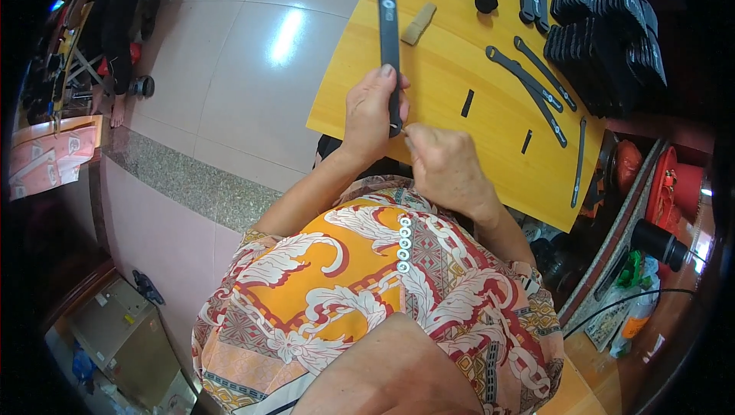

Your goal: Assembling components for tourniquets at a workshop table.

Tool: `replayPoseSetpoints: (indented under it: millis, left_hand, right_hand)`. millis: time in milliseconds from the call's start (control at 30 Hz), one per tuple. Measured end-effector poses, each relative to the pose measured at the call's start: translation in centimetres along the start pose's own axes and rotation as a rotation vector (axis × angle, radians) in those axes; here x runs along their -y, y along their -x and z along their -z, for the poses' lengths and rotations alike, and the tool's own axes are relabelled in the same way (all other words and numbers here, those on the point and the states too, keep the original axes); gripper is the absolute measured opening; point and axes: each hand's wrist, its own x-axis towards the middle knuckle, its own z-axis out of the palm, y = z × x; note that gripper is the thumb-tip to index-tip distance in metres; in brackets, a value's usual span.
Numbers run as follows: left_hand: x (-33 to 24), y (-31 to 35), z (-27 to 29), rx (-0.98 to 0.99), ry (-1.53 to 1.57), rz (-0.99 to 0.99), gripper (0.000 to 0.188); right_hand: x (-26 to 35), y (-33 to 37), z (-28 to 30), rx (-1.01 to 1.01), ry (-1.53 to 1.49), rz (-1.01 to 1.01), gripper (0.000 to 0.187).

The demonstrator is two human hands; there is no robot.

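Note:
My left hand (369, 112) is closed around a long black strap (389, 28) with light printing, its rounded far end pointing away from me past the table's left side. The thumb presses flat on the strap. At the near end, beside a small slot, my right hand (448, 162) is closed in a pinch. Whatever its fingertips grip is too small to make out. Several loose straps of the same kind, one a black strap (545, 74), lie on the yellow table (459, 55) to the right. Two short black strips, one a nearer strip (527, 141), rest between.
Bundled stacks of black straps (586, 59) fill the table's far right corner. A tan flat piece (419, 24) lies near the left edge. Right of the table are a red container (666, 185) and a black cylinder (658, 243). Another person's leg (116, 70) shows far left.

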Motion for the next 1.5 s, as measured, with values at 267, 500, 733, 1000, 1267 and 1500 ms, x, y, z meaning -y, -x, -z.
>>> replayPoseSetpoints:
  millis: [267,500,733,1000,1267,1500]
  left_hand:
    - [-0.4,-0.4,0.5,0.171,-0.156,0.147,0.029]
    - [-0.1,-0.4,-0.9,0.209,-0.080,0.245,0.029]
    - [0.0,-0.7,-1.0,0.368,-0.365,0.287,0.029]
    - [0.3,-2.3,1.3,0.428,-0.164,0.680,0.027]
    - [0.8,-1.5,1.2,0.335,-0.070,0.750,0.026]
    - [1.4,-0.3,3.3,0.455,0.118,0.602,0.037]
  right_hand:
    - [-0.5,0.1,0.0,-0.147,0.181,0.075,0.010]
    - [-0.3,1.6,-0.4,-0.163,0.079,-0.016,0.008]
    - [-1.3,2.4,0.0,-0.218,0.117,0.032,0.005]
    - [-1.7,0.5,-1.0,-0.217,0.182,0.050,0.006]
    - [-0.2,0.6,-0.8,-0.228,0.324,0.147,0.015]
    - [-1.0,1.0,-1.8,-0.146,0.271,0.095,0.025]
